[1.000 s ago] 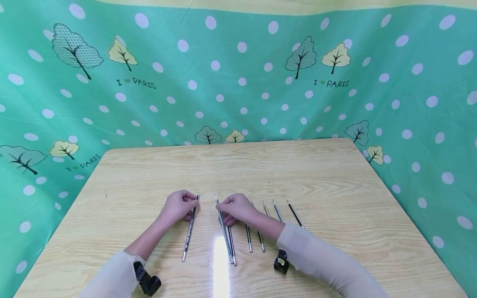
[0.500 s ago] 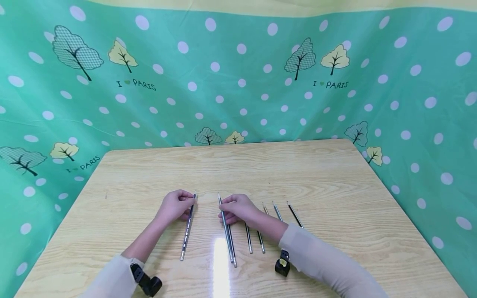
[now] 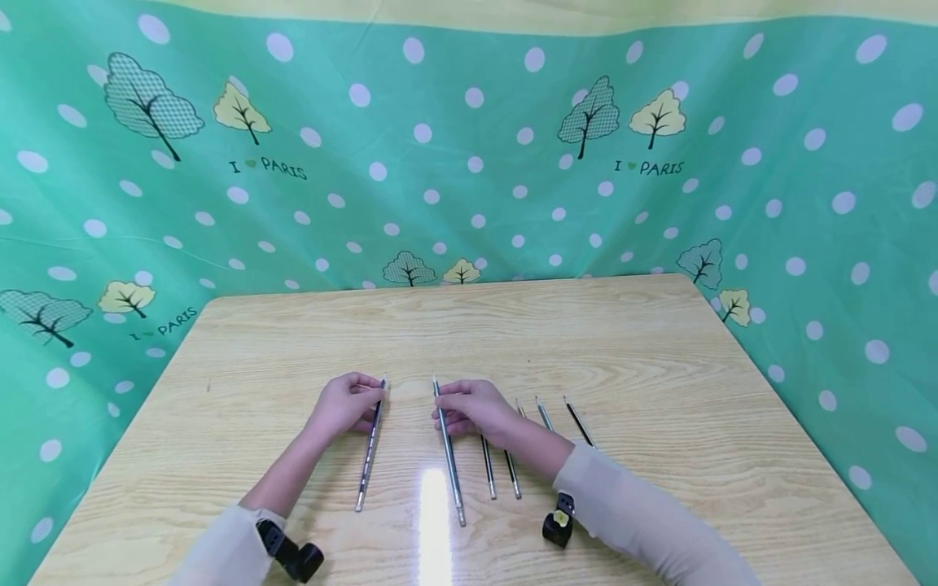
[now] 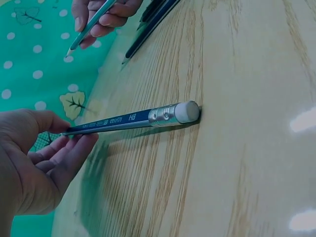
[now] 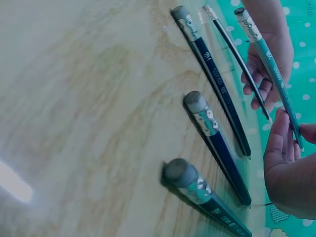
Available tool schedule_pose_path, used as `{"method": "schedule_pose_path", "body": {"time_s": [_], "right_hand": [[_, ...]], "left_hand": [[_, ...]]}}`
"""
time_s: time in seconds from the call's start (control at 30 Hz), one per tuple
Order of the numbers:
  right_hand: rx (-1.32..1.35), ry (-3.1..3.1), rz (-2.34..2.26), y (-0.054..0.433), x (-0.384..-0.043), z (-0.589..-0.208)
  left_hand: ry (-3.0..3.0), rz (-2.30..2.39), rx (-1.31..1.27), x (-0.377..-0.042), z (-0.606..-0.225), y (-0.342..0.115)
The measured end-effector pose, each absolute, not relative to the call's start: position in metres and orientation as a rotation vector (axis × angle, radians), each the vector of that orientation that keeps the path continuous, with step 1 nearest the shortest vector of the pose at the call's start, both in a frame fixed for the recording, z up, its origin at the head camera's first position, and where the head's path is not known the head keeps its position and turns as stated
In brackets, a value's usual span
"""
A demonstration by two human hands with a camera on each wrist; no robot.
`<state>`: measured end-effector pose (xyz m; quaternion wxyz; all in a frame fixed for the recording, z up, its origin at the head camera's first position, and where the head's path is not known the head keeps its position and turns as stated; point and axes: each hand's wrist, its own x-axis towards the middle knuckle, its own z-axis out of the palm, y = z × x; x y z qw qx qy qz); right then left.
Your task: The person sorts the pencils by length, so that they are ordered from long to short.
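Observation:
In the head view my left hand [image 3: 348,404] pinches a dark pencil [image 3: 370,456] near its point, between thumb and fingers. The left wrist view shows this pencil's HB marking [image 4: 132,117] and white eraser [image 4: 188,112], the eraser end close over the table. My right hand [image 3: 476,407] pinches a teal pencil [image 3: 450,460] near its tip, to the right of the first. In the right wrist view this teal pencil [image 5: 271,69] slants up from the thumb and fingers, its eraser end highest. Both pencils point away from me.
Several more pencils lie on the wooden table [image 3: 293,334] right of and under my right hand, among them a dark one [image 3: 488,470], a blue-green one [image 3: 544,413] and a black one [image 3: 579,421]. My right forearm hides parts of them. A polka-dot curtain [image 3: 469,203] stands behind.
My right hand has shifted slightly right with the teal pencil, which now covers the dark pencil that showed beside it. My left hand has moved slightly left with its pencil.

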<state>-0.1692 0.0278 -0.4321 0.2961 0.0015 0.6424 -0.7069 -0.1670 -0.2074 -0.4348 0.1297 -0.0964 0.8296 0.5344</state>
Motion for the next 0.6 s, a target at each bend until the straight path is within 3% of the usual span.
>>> {"method": "schedule_pose_path", "body": {"time_s": [0.6], "right_hand": [[0.054, 1.692, -1.962, 0.038, -0.177, -0.420]], "left_hand": [[2.086, 1.892, -0.305, -0.173, -0.421, -0.204]]}}
